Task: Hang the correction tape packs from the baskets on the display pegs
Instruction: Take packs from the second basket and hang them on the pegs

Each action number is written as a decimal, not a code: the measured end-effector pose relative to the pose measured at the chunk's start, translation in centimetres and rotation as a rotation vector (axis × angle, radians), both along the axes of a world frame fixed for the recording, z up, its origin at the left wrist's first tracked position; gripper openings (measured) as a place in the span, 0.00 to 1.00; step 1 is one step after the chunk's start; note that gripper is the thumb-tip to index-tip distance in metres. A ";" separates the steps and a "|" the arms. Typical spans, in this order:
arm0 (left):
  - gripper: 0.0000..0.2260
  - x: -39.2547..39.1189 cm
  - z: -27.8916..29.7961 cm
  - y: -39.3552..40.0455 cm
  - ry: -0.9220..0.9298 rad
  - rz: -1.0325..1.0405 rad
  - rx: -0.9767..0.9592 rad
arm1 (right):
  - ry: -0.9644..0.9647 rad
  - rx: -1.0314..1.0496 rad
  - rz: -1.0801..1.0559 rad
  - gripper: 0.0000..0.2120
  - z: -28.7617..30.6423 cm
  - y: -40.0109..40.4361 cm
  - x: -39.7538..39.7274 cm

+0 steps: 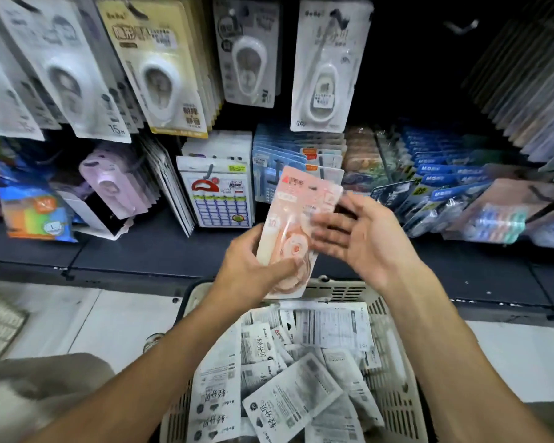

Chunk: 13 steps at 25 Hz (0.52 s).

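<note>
Pink correction tape pack [296,225] held upright above the basket [394,391] — left hand [253,266] clasps its lower end, likely to free the hang hole. Right hand [362,238] spread beside it, grasping nothing — fingertips near the pack's edge.

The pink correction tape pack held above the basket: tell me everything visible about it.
The pink correction tape pack is a flat, glossy carded blister pack, pale pink with a red logo near its top and a round pink-and-white dispenser under clear plastic in its lower half. It stands nearly upright, top tilted right, in front of the shelf and above the basket. The left hand grips its lower left edge, thumb across the front. The right hand is open beside its right edge, fingers blurred; whether they touch it is unclear.
</note>
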<state>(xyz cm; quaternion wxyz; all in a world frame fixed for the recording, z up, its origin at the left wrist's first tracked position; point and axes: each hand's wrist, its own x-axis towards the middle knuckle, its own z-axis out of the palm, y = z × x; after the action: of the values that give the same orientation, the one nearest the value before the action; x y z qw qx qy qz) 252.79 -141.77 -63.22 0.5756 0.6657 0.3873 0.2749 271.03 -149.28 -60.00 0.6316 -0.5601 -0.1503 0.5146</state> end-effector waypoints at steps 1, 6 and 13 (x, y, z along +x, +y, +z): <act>0.16 0.4 1.0 0.4 -0.091 0.048 -0.093 | -0.260 -0.053 -0.002 0.22 0.7 -0.4 -0.3; 0.22 3.1 7.4 1.4 -0.392 0.050 -0.279 | -0.651 0.062 0.199 0.40 5.3 -1.1 -1.5; 0.21 4.4 12.0 2.2 -0.551 -0.035 -0.360 | -0.473 0.175 0.069 0.33 11.6 -2.8 3.5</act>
<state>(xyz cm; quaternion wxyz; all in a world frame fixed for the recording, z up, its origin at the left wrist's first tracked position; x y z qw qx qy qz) 257.16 -139.53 -51.22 0.7719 0.4602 0.2479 0.3619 274.57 -152.07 -48.43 0.6070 -0.6027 -0.3568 0.3754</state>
